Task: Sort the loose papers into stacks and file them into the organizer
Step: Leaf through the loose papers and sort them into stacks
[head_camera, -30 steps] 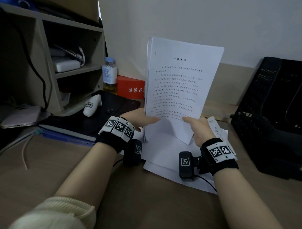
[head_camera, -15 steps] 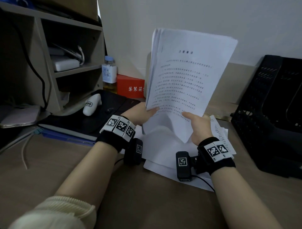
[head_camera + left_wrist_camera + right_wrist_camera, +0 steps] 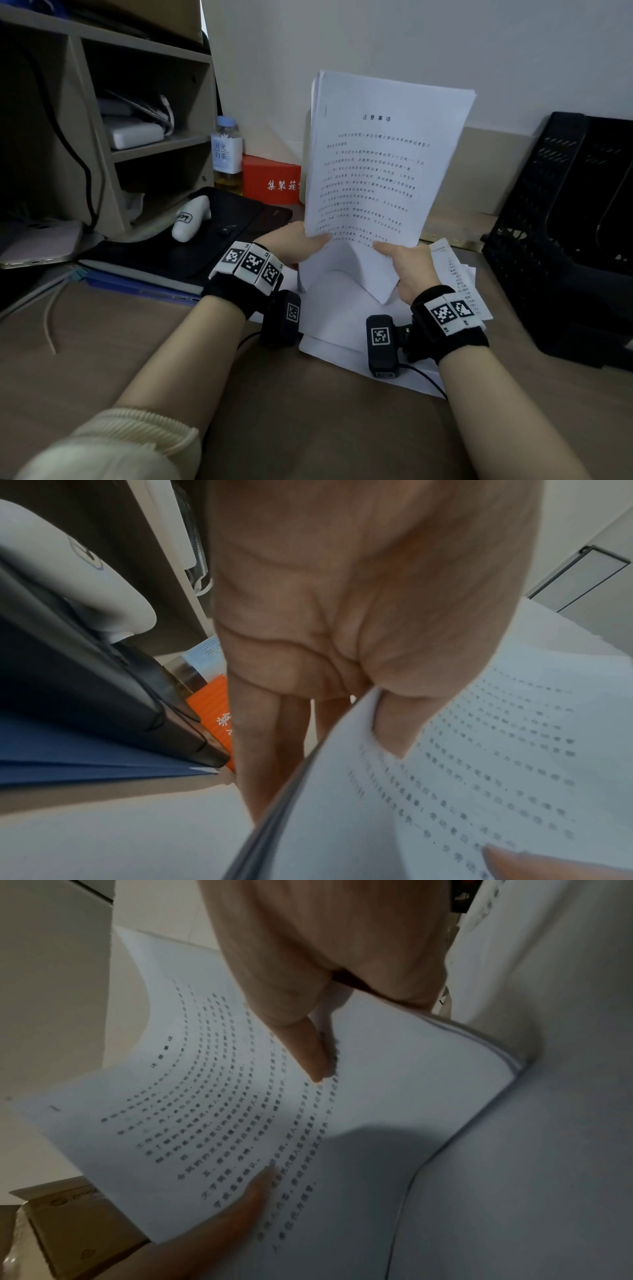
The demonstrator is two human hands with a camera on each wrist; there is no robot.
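Observation:
A thick stack of printed white papers (image 3: pixel 373 164) stands upright above the desk, text facing me. My left hand (image 3: pixel 301 241) pinches its lower left edge, thumb on the front page. My right hand (image 3: pixel 400 260) pinches the lower right corner, thumb on the print. The left wrist view shows the stack (image 3: pixel 479 764) edge-on, thumb in front and fingers (image 3: pixel 274 737) behind. In the right wrist view, the stack (image 3: pixel 222 1110) bows under the thumb (image 3: pixel 308 1047). Loose white sheets (image 3: pixel 342 308) lie flat under my hands. The black mesh organizer (image 3: pixel 561 233) stands at the right.
A wooden shelf unit (image 3: pixel 102 137) stands at the left, with a black pad (image 3: pixel 191 240), a white device (image 3: pixel 190 219) and blue folders (image 3: pixel 137 284) before it. A bottle (image 3: pixel 226 154) and a red box (image 3: pixel 274 180) are by the wall. A narrow printed slip (image 3: pixel 455 274) lies right of the loose sheets.
The held stack tilted rightward and rose slightly, then came back down and more upright. Both hands kept their hold on its lower edge.

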